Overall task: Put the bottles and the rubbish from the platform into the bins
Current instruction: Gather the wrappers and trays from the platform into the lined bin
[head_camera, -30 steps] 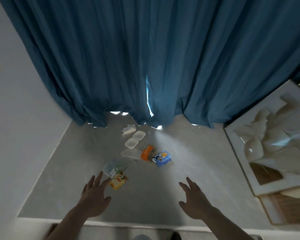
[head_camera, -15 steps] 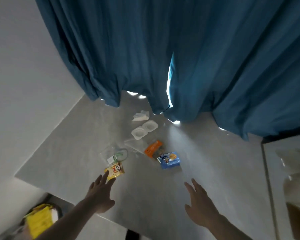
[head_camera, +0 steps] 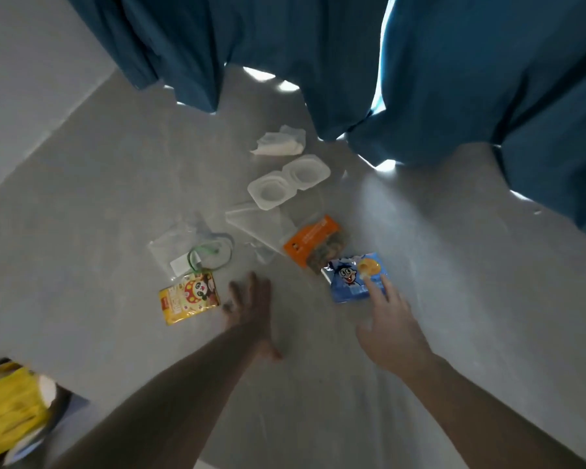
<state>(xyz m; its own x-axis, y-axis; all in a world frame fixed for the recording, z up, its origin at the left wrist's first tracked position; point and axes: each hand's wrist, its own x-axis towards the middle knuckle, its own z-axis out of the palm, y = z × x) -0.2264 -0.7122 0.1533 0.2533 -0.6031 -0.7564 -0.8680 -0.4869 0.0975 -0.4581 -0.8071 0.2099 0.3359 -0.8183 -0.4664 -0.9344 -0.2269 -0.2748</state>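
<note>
Grey platform [head_camera: 454, 299]: right hand [head_camera: 391, 328], fingers straight, touches glossy blue cartoon wrapper [head_camera: 354, 277]; left hand [head_camera: 251, 308], spread, empty, beside yellow panda sachet [head_camera: 188, 297]. Print unreadable.

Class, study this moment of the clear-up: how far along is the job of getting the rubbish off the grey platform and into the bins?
Barely begun. Done: nothing visibly binned; the yellow-lined bin sits at lower left. In hand: the right hand reaches its fingertips onto the blue cartoon snack packet, not yet gripping; the left hand is open beside the yellow panda packet. Left: orange packet, clear plastic bags, twin plastic cups, crumpled white tissue.
</note>
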